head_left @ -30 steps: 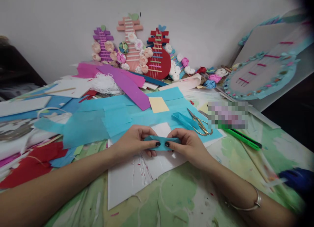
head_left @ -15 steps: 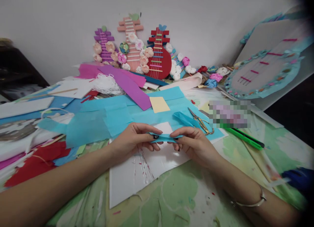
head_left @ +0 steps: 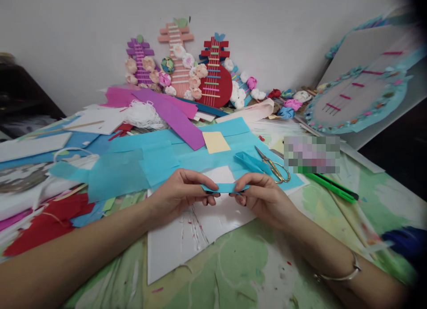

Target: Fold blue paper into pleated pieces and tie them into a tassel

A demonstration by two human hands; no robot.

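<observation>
Between my two hands a narrow folded strip of blue paper [head_left: 226, 188] is held level, one end in each pinch. My left hand [head_left: 182, 191] grips its left end with thumb and fingers. The right end is pinched by my right hand [head_left: 263, 193]. Beneath the hands lies a white sheet [head_left: 173, 251] with shiny streaks on it. Gold-handled scissors [head_left: 275, 167] rest just beyond my right hand, beside a folded piece of blue paper [head_left: 251, 161]. Larger blue paper sheets [head_left: 160, 158] spread out behind the hands.
A cream paper square [head_left: 216, 142] and a purple strip [head_left: 180, 122] lie on the blue sheets. To the right is a green cutter [head_left: 333, 187]. White string [head_left: 144, 114], a red craft lute [head_left: 216, 84] and paper flowers stand at the back. Red paper [head_left: 50, 222] lies left.
My fingers have shifted on the blue strip, and its flat face now shows more between them. Both hands stay at nearly the same place over the white sheet.
</observation>
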